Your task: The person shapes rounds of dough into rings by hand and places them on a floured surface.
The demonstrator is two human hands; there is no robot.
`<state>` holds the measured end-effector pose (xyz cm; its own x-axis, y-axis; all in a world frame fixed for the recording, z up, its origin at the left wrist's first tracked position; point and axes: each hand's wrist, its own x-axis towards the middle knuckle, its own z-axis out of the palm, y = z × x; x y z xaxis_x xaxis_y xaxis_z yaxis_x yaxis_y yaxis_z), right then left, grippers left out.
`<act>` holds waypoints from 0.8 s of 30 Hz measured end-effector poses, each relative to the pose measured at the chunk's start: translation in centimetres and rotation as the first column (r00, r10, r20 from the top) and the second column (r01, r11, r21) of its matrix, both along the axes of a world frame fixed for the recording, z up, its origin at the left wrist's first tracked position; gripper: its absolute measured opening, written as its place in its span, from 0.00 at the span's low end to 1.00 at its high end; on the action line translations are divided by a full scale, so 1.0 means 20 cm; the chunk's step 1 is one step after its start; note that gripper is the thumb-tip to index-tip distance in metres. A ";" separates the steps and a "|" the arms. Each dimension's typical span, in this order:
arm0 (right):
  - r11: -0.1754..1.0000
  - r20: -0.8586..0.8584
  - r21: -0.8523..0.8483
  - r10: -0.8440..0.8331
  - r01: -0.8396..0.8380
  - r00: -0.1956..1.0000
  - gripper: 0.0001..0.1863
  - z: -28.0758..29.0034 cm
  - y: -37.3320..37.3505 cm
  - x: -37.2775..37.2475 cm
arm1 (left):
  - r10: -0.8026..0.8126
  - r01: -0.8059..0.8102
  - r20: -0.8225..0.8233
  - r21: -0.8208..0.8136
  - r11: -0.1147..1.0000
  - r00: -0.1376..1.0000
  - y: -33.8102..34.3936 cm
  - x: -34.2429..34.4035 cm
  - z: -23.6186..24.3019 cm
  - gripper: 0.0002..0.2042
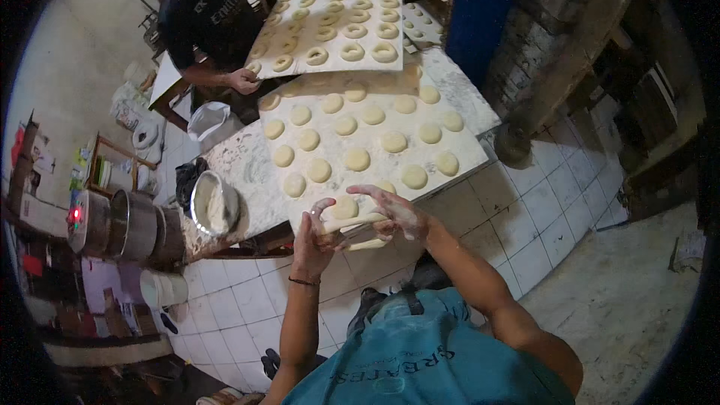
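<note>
A pale dough ring (369, 244) is stretched between my two hands, above the near edge of a floured board. My left hand (311, 244), with a dark band at the wrist, has its fingers hooked through the ring's left end. At the other end, my right hand (399, 214) curls its fingers through the ring, its forefinger held out. Both hands are dusted with flour. Several round dough discs (357, 159) lie in rows on the floured board (381, 171) just beyond, and one disc (345, 207) shows between my hands.
Across the table (247, 151), a co-worker's hands (244, 81) hold a tilted board (335, 64) of dough rings over the far discs. A metal bowl (196, 206) of flour stands at the left, beside a black bag (190, 180). Large pots (135, 229) and a white bucket (171, 290) stand farther left.
</note>
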<state>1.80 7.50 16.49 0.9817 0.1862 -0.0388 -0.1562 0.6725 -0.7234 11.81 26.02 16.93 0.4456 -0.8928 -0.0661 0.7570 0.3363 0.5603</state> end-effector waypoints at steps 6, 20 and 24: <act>0.332 -0.513 0.171 -0.774 0.928 0.371 0.13 -0.31 -0.28 -0.02 | 0.617 -0.474 -0.254 0.448 0.758 0.745 -0.97 -0.30 -0.11 0.09; 0.261 -0.551 0.159 -0.777 0.952 0.305 0.07 -0.22 -0.97 -0.41 | -0.055 -0.051 -0.641 -0.145 0.988 0.766 -1.50 -0.51 -0.48 0.15; 0.554 -0.542 0.364 -0.528 0.749 0.654 0.06 -0.22 -1.13 -0.63 | -0.313 0.377 -0.800 -0.119 0.918 0.511 -1.45 -0.56 -0.23 0.25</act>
